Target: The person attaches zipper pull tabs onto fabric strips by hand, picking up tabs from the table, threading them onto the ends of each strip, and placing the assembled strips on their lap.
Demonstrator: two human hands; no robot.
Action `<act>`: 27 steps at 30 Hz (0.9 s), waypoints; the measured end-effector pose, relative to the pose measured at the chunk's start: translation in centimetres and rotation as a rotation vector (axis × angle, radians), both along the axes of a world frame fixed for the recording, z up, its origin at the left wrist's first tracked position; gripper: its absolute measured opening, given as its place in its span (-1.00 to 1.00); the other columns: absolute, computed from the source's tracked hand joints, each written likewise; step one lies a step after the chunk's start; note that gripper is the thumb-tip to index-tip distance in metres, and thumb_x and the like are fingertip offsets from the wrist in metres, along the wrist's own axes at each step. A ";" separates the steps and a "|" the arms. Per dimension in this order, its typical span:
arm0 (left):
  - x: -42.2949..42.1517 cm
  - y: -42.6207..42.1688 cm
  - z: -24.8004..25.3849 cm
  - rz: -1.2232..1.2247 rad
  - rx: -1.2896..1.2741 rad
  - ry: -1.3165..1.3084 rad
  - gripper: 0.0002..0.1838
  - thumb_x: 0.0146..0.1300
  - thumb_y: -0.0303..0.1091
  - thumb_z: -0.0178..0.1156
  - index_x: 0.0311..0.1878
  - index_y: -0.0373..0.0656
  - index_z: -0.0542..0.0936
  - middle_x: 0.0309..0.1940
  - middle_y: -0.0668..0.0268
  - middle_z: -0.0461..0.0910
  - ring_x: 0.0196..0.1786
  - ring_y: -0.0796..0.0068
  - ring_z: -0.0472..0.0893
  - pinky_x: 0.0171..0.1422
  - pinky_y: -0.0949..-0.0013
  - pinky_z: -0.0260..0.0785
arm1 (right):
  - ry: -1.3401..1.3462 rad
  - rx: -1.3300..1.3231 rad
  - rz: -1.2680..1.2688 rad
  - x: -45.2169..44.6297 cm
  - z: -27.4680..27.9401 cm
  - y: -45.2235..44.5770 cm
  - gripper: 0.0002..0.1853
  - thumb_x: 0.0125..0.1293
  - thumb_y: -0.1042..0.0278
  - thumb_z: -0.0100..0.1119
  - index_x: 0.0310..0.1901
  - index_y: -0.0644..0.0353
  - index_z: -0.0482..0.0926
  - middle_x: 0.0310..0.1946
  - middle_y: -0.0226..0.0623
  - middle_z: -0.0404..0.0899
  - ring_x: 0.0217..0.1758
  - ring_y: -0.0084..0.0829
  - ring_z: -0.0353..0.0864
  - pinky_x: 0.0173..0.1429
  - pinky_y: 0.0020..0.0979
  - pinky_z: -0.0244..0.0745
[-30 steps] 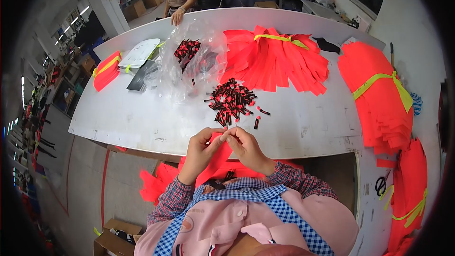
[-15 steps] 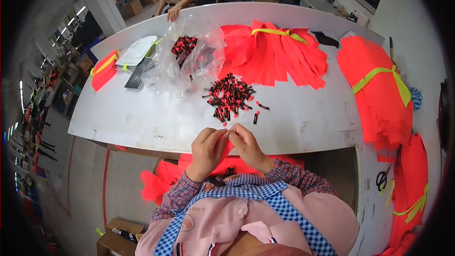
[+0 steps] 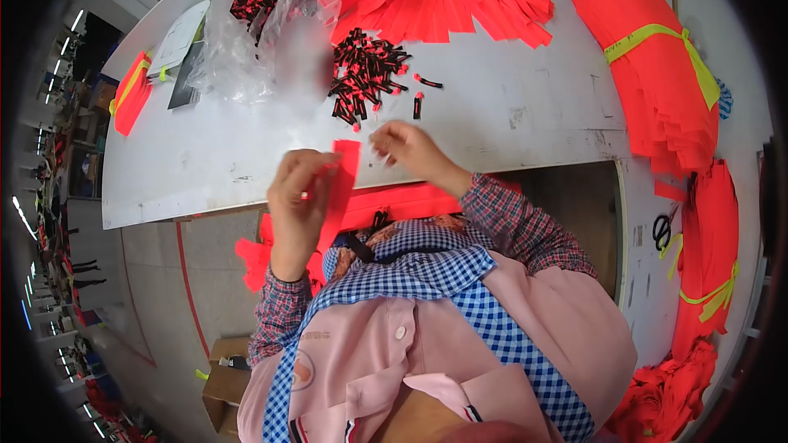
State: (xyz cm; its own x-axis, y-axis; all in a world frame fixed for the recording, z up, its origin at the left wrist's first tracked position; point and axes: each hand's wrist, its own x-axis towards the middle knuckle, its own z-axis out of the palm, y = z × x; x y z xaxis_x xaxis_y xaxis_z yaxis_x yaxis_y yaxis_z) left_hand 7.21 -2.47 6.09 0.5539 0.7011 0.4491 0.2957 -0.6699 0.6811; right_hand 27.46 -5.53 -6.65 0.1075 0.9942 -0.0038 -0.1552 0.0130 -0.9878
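My left hand (image 3: pixel 300 197) is closed on a bright red fabric strip (image 3: pixel 345 176), which stands up past the fingertips and hangs down beside the palm. A little to the right, my right hand (image 3: pixel 410 150) hovers over the table's near edge, apart from the strip. Its fingers are loosely bent and parted, somewhat smeared, and I see nothing in them. Beyond both hands lies a heap of small black-and-red tabs (image 3: pixel 365 74), with a single tab (image 3: pixel 418 106) lying loose to its right.
A clear plastic bag (image 3: pixel 238 66) holding more tabs lies at the left of the table (image 3: pixel 476 131). Large red strip bundles, one a tied bundle (image 3: pixel 648 74), lie at the back and right. Black scissors (image 3: pixel 662 232) rest at the right. A cardboard box (image 3: pixel 226 385) stands on the floor.
My hands, together at the red strip before, have come apart. The left has moved left with the strip; the right no longer touches it. The view has tipped downward.
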 end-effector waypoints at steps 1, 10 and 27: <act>-0.2 0.0 0.5 0.066 -0.028 -0.061 -0.75 0.12 -0.72 0.21 -0.15 -0.21 0.64 -0.24 0.27 0.54 -0.23 0.51 0.56 -0.21 0.52 0.42 | -0.513 0.099 -0.188 1.8 -0.8 0.5 -0.76 0.32 0.25 0.18 -0.20 0.29 0.52 -0.41 -0.22 0.61 -0.37 -0.38 0.61 -0.22 -0.35 0.53; -0.8 -0.2 2.0 0.191 0.071 -0.093 -0.75 0.15 -0.69 0.23 -0.12 -0.20 0.64 -0.26 0.29 0.55 -0.24 0.56 0.55 -0.31 0.57 0.35 | -1.121 -0.178 -0.436 9.4 -5.2 5.8 -0.67 0.20 0.13 0.26 -0.28 0.30 0.57 -0.35 -0.02 0.64 -0.24 -0.05 0.63 -0.12 -0.14 0.51; 2.4 -0.5 1.3 0.060 -0.074 -0.108 -0.81 0.16 -0.60 0.25 -0.13 -0.24 0.65 -0.29 0.20 0.61 -0.27 0.39 0.63 -0.21 0.45 0.44 | 0.039 0.309 -0.091 0.6 11.4 -2.7 -0.79 0.27 0.49 0.26 -0.09 0.29 0.52 -0.28 -0.41 0.58 -0.24 -0.66 0.55 -0.12 -0.58 0.50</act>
State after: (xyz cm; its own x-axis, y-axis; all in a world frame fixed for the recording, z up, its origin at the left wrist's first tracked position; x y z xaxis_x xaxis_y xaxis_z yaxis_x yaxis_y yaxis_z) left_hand 9.59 -3.02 7.40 0.4609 0.7652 0.4495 0.2560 -0.5996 0.7583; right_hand 28.06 -8.28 4.70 0.2013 0.9354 0.2907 -0.1776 0.3267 -0.9283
